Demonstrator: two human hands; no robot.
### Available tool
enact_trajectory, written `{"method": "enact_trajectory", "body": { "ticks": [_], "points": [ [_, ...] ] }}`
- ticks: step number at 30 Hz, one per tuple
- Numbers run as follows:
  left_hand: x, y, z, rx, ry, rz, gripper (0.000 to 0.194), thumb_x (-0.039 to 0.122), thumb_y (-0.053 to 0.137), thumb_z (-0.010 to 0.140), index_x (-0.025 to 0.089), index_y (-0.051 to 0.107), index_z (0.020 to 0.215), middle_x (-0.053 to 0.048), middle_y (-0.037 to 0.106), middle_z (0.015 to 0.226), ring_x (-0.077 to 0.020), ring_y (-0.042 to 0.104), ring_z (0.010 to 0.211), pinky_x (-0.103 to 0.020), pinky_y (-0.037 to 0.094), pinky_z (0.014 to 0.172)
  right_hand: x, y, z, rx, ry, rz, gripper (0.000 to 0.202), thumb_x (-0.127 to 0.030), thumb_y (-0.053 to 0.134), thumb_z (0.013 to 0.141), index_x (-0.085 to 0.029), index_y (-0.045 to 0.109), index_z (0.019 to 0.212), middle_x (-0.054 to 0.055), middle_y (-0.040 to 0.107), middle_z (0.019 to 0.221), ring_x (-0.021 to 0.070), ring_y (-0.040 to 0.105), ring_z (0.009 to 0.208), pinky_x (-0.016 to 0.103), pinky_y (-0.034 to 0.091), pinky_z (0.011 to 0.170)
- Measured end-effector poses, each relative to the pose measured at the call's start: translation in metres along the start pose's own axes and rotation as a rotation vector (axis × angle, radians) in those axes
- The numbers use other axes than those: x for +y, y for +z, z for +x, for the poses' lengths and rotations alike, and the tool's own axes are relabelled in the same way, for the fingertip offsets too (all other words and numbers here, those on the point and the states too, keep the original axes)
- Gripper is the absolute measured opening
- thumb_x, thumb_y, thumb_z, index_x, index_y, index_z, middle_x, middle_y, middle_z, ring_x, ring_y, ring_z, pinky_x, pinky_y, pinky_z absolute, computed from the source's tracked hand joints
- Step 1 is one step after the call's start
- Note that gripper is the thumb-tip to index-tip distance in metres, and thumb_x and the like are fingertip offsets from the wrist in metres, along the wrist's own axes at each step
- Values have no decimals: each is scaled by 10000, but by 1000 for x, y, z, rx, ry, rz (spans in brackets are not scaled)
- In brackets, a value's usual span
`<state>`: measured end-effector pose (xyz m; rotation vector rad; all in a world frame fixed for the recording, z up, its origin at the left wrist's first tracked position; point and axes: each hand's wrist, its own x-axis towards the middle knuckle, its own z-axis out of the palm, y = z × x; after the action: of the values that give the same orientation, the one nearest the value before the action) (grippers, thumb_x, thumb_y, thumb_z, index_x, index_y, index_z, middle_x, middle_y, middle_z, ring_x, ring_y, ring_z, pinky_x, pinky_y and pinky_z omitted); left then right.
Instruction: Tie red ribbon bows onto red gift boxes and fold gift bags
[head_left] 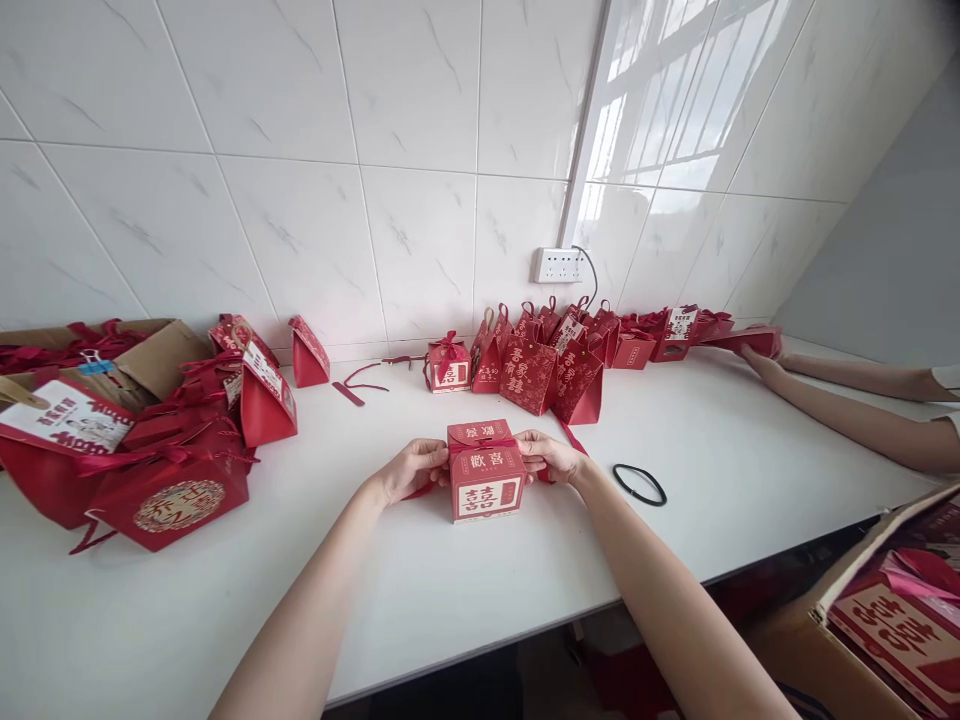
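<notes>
Both hands, left and right, grip red gift box at 9 and 3 o'clock; some fingertips hidden.

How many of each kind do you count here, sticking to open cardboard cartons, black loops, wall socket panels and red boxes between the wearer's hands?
Open cardboard cartons, left carton and right carton: 2
Black loop: 1
Wall socket panel: 1
Red box between left hand and right hand: 1
Total: 5
</notes>
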<state>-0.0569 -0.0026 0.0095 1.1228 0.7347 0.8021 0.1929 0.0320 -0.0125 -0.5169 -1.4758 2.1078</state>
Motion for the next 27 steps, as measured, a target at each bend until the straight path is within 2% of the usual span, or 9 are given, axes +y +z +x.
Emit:
{"method": "enact_trajectory", "body": {
  "ticks": [7, 10, 14, 19, 21, 23, 25, 27],
  "points": [
    [1, 3, 0, -15, 6, 49, 416, 479, 802, 548, 136, 566, 533, 18, 492, 458, -80, 379, 448, -249, 297, 488, -10, 0, -1, -8, 134, -34, 515, -481, 768, 627, -184, 357, 539, -130, 210, 436, 8, 113, 369, 123, 119, 293],
    [0, 1, 1, -16, 1, 68, 425, 488, 800, 546, 135, 565, 526, 16, 505, 458, -79, 393, 438, -249, 307, 490, -13, -2, 0, -18, 182, -58, 530, -499, 772, 610, -185, 354, 523, -126, 223, 434, 7, 130, 360, 122, 119, 270],
    [0, -2, 1, -22, -16, 90, 428, 492, 797, 549, 127, 575, 528, 1, 543, 484, -79, 422, 425, -253, 335, 492, -13, -1, -2, 4, 174, -82, 525, -516, 768, 603, -181, 370, 532, -125, 232, 438, 7, 132, 367, 113, 144, 258],
    [1, -4, -1, -43, -69, 122, 432, 519, 765, 579, 122, 600, 540, -12, 552, 456, -83, 422, 379, -277, 393, 501, -15, 1, -8, 53, 101, -154, 422, -479, 716, 692, -178, 440, 586, -131, 226, 423, 22, 143, 360, 129, 273, 255],
    [0, -5, -1, -37, -79, 115, 449, 538, 762, 562, 135, 569, 519, 18, 501, 405, -76, 393, 348, -271, 386, 477, -15, 2, -8, 42, 82, -159, 406, -476, 710, 699, -179, 452, 598, -134, 224, 417, 26, 152, 353, 143, 311, 258],
    [-1, -5, 0, -32, -88, 101, 461, 549, 752, 562, 151, 527, 501, 59, 390, 329, -78, 366, 316, -258, 350, 439, -14, 2, -8, 20, 70, -136, 409, -480, 706, 701, -181, 446, 596, -133, 229, 418, 24, 151, 350, 146, 326, 263],
    [-3, -5, 0, -30, -92, 85, 459, 551, 729, 594, 164, 499, 508, 94, 257, 279, -76, 322, 286, -240, 296, 410, -12, 3, -7, 13, 63, -109, 413, -476, 706, 701, -182, 437, 593, -133, 232, 426, 21, 142, 352, 141, 329, 272],
    [-3, -6, -1, -30, -90, 72, 452, 551, 711, 624, 167, 491, 532, 110, 206, 273, -58, 256, 273, -225, 248, 400, -11, 3, -7, 15, 63, -84, 416, -471, 714, 692, -182, 433, 592, -134, 227, 433, 18, 131, 356, 137, 321, 275]
  ]
}}
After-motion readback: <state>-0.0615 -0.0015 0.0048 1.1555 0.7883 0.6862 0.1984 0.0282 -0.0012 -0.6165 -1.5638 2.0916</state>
